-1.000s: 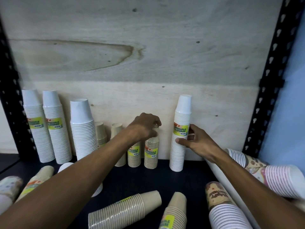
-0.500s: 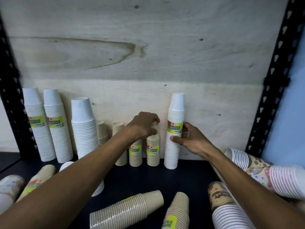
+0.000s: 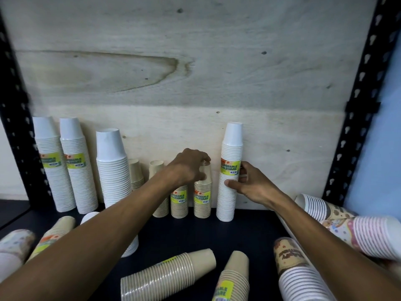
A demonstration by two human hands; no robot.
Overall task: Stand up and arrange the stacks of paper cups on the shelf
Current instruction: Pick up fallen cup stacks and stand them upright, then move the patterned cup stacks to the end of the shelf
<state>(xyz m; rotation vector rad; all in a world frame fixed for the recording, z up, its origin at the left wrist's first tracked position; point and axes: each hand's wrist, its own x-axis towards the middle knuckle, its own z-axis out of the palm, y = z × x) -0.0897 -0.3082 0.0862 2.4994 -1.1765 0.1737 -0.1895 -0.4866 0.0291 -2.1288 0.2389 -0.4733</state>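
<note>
**Tall white stack held upright at the back wall; kraft stack steadied beside it**

Your right hand (image 3: 249,185) grips the tall white stack (image 3: 230,170) from its right side: thumb pressed across the front below the label, fingers curled round behind. The stack stands on the shelf (image 3: 249,231) against the far plywood wall (image 3: 195,72), long axis vertical, possibly leaning a touch.

Your left hand (image 3: 191,166) sits curled over the top of the short kraft stack (image 3: 202,198), just left of the white one. Whether those fingertips pinch the top cup or only rest on it cannot be told.

Key relation: the white stack lies directly left of your right palm, near the kraft stack but apart from it. Judgement: the right hand is the one to close that gap leftward.

Still lying down near you: a kraft stack (image 3: 169,276), a labelled kraft stack (image 3: 233,281), and patterned stacks (image 3: 358,231) at right.
</note>
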